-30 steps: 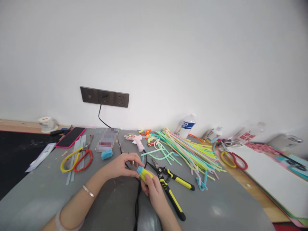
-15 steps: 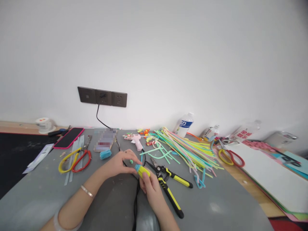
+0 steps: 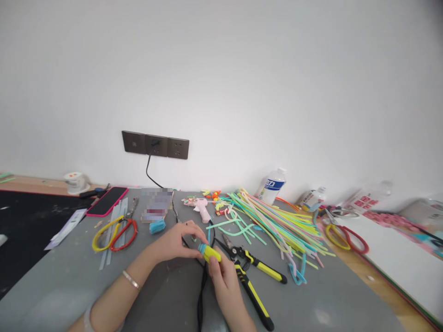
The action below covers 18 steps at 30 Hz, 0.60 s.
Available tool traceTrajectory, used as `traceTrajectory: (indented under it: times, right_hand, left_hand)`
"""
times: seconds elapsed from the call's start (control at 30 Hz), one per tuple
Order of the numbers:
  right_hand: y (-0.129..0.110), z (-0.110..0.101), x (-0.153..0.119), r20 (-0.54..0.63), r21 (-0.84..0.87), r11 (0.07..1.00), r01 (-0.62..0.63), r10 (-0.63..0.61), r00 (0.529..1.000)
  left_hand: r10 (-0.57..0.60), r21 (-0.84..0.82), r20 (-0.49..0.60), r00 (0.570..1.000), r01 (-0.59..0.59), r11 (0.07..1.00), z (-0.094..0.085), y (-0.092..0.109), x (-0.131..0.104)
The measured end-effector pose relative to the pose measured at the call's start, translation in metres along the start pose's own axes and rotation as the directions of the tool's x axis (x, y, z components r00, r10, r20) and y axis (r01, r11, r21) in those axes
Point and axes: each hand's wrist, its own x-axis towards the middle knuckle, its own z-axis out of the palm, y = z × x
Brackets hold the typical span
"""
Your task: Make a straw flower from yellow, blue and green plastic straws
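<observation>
A short, thick yellow piece with a light-blue wrapped end, like bent pipe cleaners point(image 3: 211, 253), is held above the grey table. My right hand point(image 3: 225, 282) pinches its yellow part between thumb and fingers. Around the blue end curl the thumb and fingertips of my left hand point(image 3: 176, 242), touching it. A small greenish bit shows behind the left fingers, too small to name. Just right of my right hand lie black-and-yellow pliers point(image 3: 242, 260), their handles spread. A black cable point(image 3: 201, 295) runs beneath both hands.
Loose pipe cleaners point(image 3: 277, 221) fan out at the back right. Behind my hands lies a pink glue gun point(image 3: 201, 207). Red-and-yellow scissors point(image 3: 116, 234) and a phone point(image 3: 108, 201) are left; more scissors point(image 3: 346, 236) lie right. A bottle point(image 3: 272, 185) stands by the wall.
The view has shifted, so everything sits slightly lower and farther right. My left fingertips have come closer to the blue end, while my right hand keeps its pinch.
</observation>
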Motion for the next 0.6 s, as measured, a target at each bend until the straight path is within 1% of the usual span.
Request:
traceTrajectory:
  times: [0.07, 0.13, 0.2, 0.27, 0.33, 0.47, 0.6]
  right_hand:
    - [-0.001, -0.001, 0.000, 0.012, 0.011, 1.000, 0.006, -0.006, 1.000]
    - [-0.002, -0.002, 0.001, -0.014, 0.030, 0.999, 0.012, -0.012, 1.000]
    - [-0.003, -0.003, 0.001, -0.097, 0.048, 0.998, 0.033, -0.029, 0.995]
    - [-0.005, -0.004, 0.001, -0.184, 0.060, 0.996, 0.071, -0.059, 0.981]
    - [-0.007, -0.005, 0.001, -0.225, 0.074, 0.991, 0.108, -0.089, 0.970]
    - [-0.010, -0.004, 0.001, -0.195, 0.068, 0.986, 0.151, -0.135, 0.971]
    - [-0.010, -0.003, 0.001, -0.165, -0.010, 0.981, 0.195, -0.194, 0.967]
  left_hand:
    - [-0.023, 0.012, -0.010, 1.000, 0.023, 1.000, -0.002, 0.002, -0.001]
    - [-0.063, 0.043, -0.026, 0.998, 0.064, 0.997, -0.004, 0.003, -0.002]
    - [-0.107, 0.104, -0.043, 0.993, 0.111, 0.988, -0.005, 0.003, -0.003]
    - [-0.136, 0.170, -0.035, 0.990, 0.140, 0.975, -0.006, 0.002, -0.003]
    - [-0.158, 0.217, -0.008, 0.987, 0.156, 0.964, -0.005, 0.000, -0.003]
    - [-0.220, 0.288, 0.019, 0.975, 0.205, 0.935, -0.001, -0.006, -0.002]
    - [-0.219, 0.333, 0.014, 0.976, 0.202, 0.921, 0.000, -0.008, -0.003]
